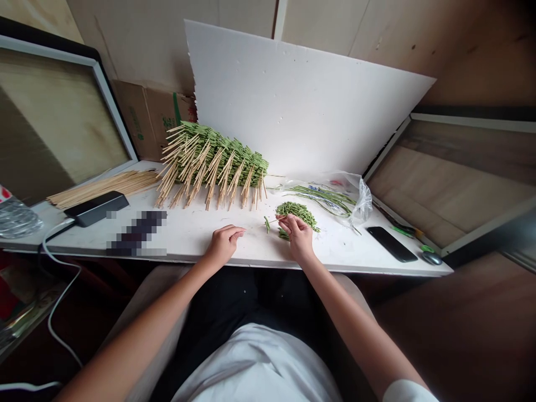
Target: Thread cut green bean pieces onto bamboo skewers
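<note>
My right hand point(296, 231) pinches a thin wooden skewer point(273, 221) that points left. At its left end is a short green vegetable piece point(267, 224). Just behind and under this hand lies a pile of cut green pieces point(299, 211), partly hidden by my fingers. My left hand point(226, 241) hovers by the table's front edge, thumb and fingers drawn together; whether anything small is between them I cannot make out. Further back on the left, a large stack of skewered green pieces point(226, 146) has its bare stick ends point(201, 167) pointing towards me.
Loose skewers point(104, 187) lie at the left behind a dark device point(97, 208). Long green stems point(322, 195) rest on a clear plastic bag point(363, 204) at the right. Beyond are a phone point(391, 244) and a mouse point(431, 257). A white board point(301, 100) leans behind the table point(184, 234).
</note>
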The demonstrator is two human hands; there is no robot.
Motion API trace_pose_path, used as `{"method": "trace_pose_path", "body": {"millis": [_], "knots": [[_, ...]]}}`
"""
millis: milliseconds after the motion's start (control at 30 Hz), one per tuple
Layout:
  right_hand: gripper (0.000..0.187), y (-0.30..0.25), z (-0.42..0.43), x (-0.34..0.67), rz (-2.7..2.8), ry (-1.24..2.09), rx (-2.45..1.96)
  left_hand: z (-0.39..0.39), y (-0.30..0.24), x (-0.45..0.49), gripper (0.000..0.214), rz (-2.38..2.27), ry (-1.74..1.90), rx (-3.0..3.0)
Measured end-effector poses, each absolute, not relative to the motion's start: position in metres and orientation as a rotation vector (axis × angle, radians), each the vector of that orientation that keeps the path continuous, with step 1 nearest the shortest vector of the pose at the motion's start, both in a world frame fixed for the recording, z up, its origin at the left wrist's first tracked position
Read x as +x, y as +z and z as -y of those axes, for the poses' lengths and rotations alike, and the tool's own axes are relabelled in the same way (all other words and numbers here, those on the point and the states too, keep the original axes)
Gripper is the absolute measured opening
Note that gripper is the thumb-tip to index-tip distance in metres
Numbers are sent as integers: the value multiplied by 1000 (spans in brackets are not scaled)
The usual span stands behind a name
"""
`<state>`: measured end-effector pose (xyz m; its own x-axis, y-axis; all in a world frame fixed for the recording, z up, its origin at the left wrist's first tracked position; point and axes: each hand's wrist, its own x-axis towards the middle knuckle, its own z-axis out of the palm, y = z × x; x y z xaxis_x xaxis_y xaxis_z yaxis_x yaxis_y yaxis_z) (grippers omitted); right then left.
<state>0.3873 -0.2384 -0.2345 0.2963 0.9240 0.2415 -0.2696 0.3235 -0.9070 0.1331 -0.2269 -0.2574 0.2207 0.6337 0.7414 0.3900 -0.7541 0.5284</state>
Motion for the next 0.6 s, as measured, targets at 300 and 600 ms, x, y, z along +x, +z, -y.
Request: {"method": "trace_pose_path", "body": {"millis": [300, 600], "knots": [[34, -233, 245, 373, 896, 923, -890, 227, -258, 134, 21, -967, 1549, 2248], [35, -225, 257, 350, 1098, 814, -953, 223, -257, 132, 18, -940, 1493, 2117]]}}
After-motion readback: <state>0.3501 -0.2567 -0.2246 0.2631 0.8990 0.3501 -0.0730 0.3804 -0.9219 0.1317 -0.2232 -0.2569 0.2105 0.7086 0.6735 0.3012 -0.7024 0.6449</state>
